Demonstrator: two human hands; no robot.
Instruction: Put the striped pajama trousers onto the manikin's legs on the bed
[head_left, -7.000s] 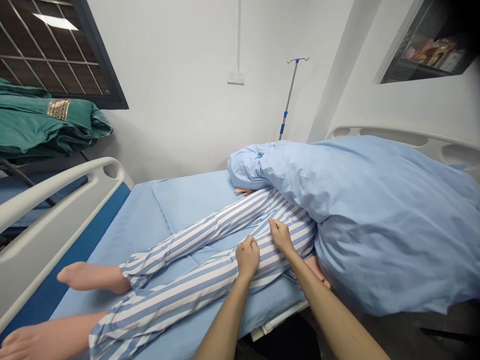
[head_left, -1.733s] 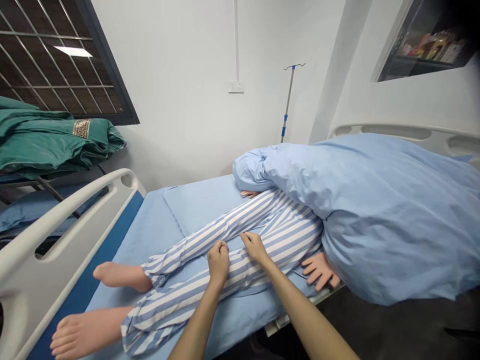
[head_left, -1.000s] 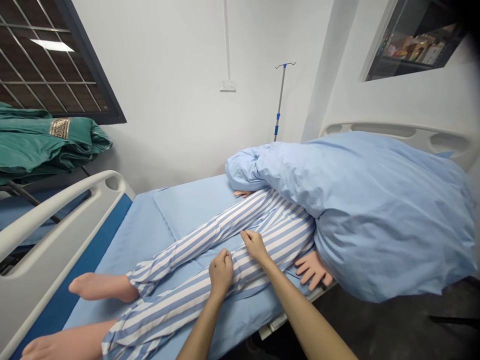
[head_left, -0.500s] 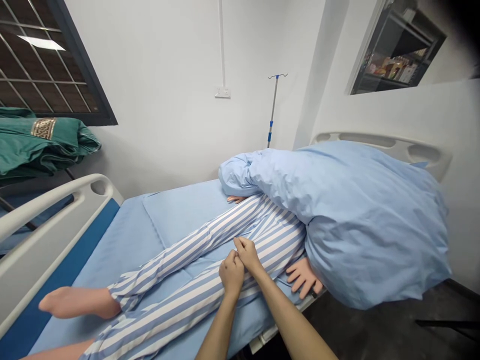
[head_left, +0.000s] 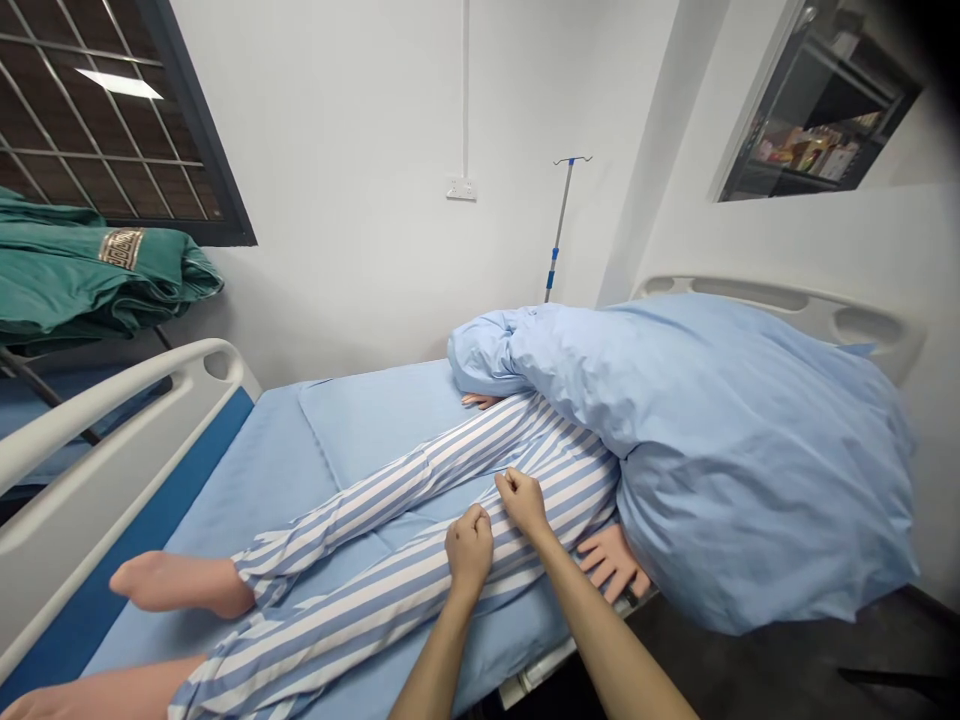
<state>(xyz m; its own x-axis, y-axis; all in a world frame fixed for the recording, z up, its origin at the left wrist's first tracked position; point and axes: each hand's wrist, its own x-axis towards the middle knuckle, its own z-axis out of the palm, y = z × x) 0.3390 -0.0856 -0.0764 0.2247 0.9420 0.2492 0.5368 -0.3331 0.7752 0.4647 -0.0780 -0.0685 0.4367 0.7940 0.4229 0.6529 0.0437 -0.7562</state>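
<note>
A manikin lies on the bed, wearing blue-and-white striped trousers (head_left: 352,600). My left hand (head_left: 469,548) is closed in a fist over its near thigh. Also curled into a fist, my right hand (head_left: 523,502) is a little farther up that thigh, towards the hip. Nothing shows in either fist, and a small gap separates them. I cannot tell whether they touch the cloth. The manikin's near hand (head_left: 615,562) lies palm down to the right of my right forearm. A bunched light-blue quilt (head_left: 712,430) hides its upper body.
The white-and-blue footboard (head_left: 217,365) stands at the left, the headboard (head_left: 817,305) at the far right. Behind the bed rises a drip stand (head_left: 559,230). Green folded curtains (head_left: 97,275) lie at the left under a barred window. A light-blue sheet (head_left: 375,410) covers the mattress.
My fists have come apart; they were touching before. The right one has moved up the thigh, away from the left. The whole view has shifted slightly.
</note>
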